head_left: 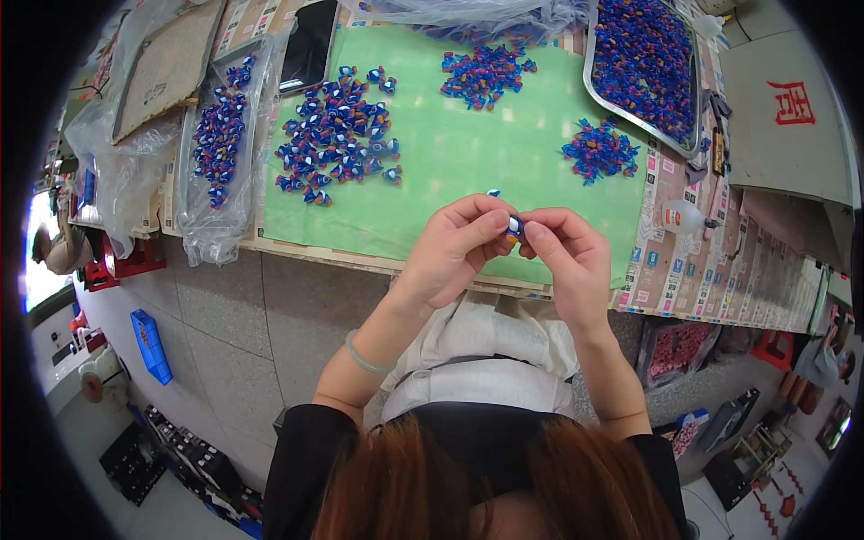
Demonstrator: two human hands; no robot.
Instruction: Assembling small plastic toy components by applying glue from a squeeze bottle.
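Over the near edge of the green mat (423, 135), my two hands meet at a small blue, white and orange plastic piece (514, 228). My left hand (452, 250) pinches it between thumb and fingers. From the other side, my right hand (574, 256) grips it the same way. Just beyond my fingers lies another small piece (493, 193). A wide pile of similar pieces with white parts (335, 139) spreads at the mat's left. Two smaller blue heaps, one at the far middle (486, 76) and one at the right (601, 151), show no clear white.
A metal tray (644, 129) full of blue and orange pieces stands far right. At left, a plastic-lined tray (187, 171) holds more pieces beside a phone (309, 45) and a cardboard sheet (169, 67). A small white bottle (684, 217) lies near the right edge.
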